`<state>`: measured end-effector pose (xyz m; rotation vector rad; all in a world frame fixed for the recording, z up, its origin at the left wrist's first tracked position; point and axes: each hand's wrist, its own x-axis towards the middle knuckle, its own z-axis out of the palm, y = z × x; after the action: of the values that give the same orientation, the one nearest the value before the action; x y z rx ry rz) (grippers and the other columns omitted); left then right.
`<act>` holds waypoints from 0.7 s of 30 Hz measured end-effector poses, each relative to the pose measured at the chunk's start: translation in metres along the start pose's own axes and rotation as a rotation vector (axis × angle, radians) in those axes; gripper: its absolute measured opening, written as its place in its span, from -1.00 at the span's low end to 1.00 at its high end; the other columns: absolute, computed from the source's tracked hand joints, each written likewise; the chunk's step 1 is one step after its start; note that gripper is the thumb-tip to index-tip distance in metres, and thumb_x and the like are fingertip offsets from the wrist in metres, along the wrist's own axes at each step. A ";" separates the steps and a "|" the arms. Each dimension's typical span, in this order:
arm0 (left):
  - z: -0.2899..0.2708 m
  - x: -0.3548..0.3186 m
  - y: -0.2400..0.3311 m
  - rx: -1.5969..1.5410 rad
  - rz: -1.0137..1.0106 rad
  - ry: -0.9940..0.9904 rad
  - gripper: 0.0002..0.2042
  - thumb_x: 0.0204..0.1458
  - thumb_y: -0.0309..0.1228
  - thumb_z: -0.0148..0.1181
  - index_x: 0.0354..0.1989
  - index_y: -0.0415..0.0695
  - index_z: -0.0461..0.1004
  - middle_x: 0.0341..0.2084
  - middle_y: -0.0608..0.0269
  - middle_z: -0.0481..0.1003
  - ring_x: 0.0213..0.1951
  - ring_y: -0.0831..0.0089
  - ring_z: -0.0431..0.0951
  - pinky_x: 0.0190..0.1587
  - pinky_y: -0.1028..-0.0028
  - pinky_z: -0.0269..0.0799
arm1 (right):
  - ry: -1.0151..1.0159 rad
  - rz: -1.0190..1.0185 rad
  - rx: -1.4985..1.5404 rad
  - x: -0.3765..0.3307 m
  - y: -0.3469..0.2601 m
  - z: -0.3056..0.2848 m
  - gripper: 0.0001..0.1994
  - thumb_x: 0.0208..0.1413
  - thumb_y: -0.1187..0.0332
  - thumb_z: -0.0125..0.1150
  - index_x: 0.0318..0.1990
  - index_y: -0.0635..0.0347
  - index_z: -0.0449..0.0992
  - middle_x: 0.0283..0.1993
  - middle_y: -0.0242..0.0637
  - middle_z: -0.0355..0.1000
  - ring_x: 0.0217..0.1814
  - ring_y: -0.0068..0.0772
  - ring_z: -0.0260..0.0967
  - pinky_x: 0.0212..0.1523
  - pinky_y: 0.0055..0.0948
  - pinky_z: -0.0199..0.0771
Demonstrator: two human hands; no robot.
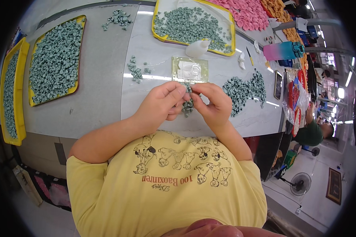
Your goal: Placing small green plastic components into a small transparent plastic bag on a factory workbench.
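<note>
Green pieces (187, 108) lie by left grip (166, 98) and right grip (214, 103), fingers curled nearly closed; whether pinching anything, unclear.

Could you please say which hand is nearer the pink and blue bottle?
Right: the right hand is left of and below the bottle in view; the left hand, farther left.

The left hand (164, 100) has bare table (134, 100) to its left. A green tray (204, 72) and a white bottle (197, 49) stand in the way ahead. A pile of green bits (236, 94) blocks the right side.
</note>
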<state>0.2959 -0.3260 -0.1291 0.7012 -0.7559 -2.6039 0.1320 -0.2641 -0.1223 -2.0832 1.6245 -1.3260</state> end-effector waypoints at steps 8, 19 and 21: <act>0.004 -0.002 -0.007 0.117 0.107 -0.072 -0.80 0.19 -0.29 -0.12 -0.34 -0.17 0.31 -0.69 0.49 0.13 -0.64 0.72 0.05 -0.62 0.65 -0.03 | -0.040 0.030 0.093 0.000 0.002 -0.007 -0.77 -0.25 0.67 0.24 -0.34 0.30 0.52 -0.34 -0.17 0.48 -0.39 -0.43 0.43 -0.37 -0.56 0.44; 0.006 -0.011 -0.007 0.311 0.210 -0.049 -0.81 0.17 -0.31 -0.07 -0.32 -0.19 0.36 -0.60 0.45 0.28 -0.56 0.76 0.18 -0.52 0.67 0.15 | -0.084 -0.116 0.205 0.006 -0.001 -0.010 -0.78 -0.29 0.72 0.19 -0.38 0.35 0.46 -0.36 -0.16 0.43 -0.41 -0.34 0.41 -0.43 -0.51 0.43; 0.006 -0.010 -0.007 0.374 0.213 -0.008 -0.80 0.16 -0.31 -0.06 -0.33 -0.20 0.38 -0.55 0.43 0.32 -0.53 0.75 0.22 -0.49 0.66 0.20 | -0.083 -0.164 0.150 0.007 -0.002 -0.011 -0.78 -0.28 0.73 0.19 -0.38 0.35 0.46 -0.36 -0.15 0.43 -0.41 -0.35 0.41 -0.43 -0.51 0.43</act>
<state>0.2995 -0.3135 -0.1247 0.6675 -1.2664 -2.2974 0.1253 -0.2656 -0.1115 -2.1871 1.3027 -1.3445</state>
